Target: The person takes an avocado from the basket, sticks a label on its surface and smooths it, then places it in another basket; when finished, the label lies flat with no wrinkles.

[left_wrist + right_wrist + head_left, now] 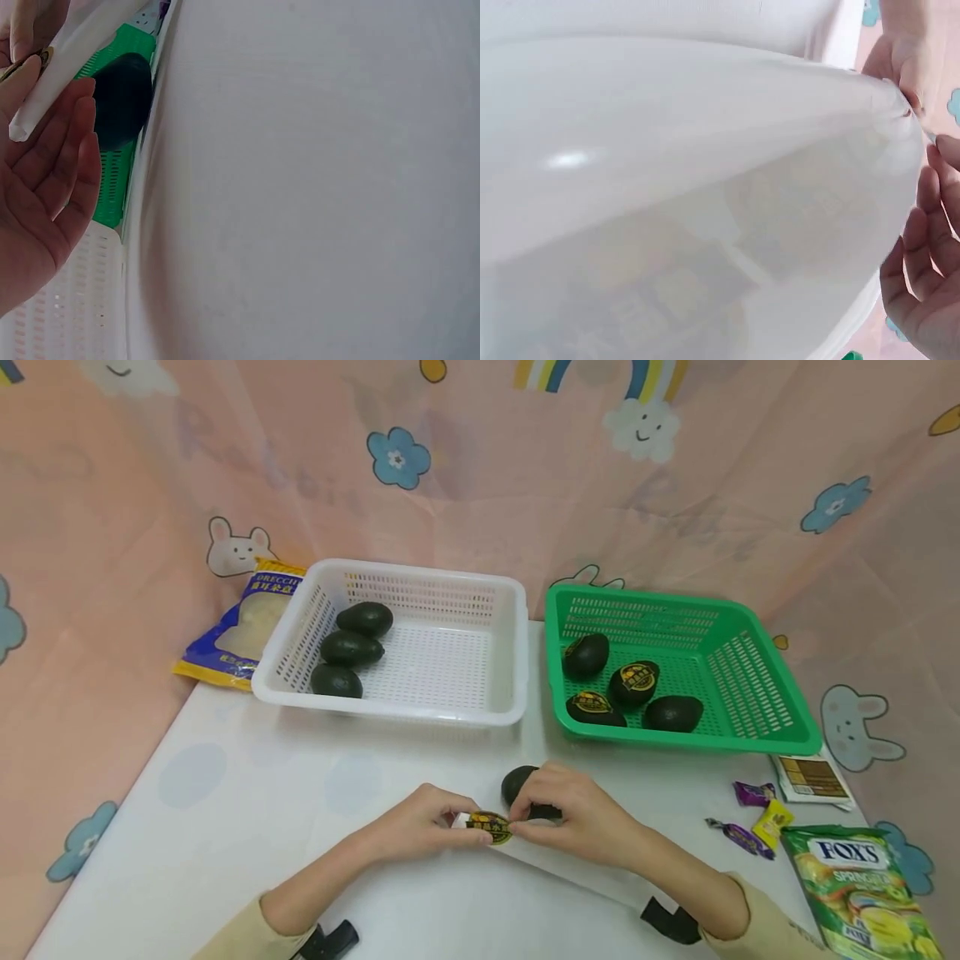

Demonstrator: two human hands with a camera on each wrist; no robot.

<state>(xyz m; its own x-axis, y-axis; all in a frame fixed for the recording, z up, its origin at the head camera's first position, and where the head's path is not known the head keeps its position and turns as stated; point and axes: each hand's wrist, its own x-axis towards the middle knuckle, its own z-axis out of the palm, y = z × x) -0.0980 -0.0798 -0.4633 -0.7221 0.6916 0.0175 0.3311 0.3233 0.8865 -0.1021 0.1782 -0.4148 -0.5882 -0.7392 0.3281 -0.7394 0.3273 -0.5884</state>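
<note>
My left hand [431, 822] grips one end of a whitish strip of sticker backing [558, 867] between thumb and fingers. An oval black-and-yellow sticker [487, 827] shows at that end. Thumb and fingertips of my right hand [577, 817] pinch the sticker's right edge. The strip runs from there toward the lower right; in the right wrist view the translucent backing [667, 150] bulges large, with printing showing faintly through. Just behind my right hand lies a dark avocado [516, 783], partly hidden by the fingers.
A white basket [427, 714] holds three dark avocados at back left. The green basket [690, 739] beside it holds several, some with stickers. Wrapped candies [753, 795], a FOX'S bag [855, 885] and a flat packet [813, 779] lie right; a blue-yellow bag [240, 627] leans at left.
</note>
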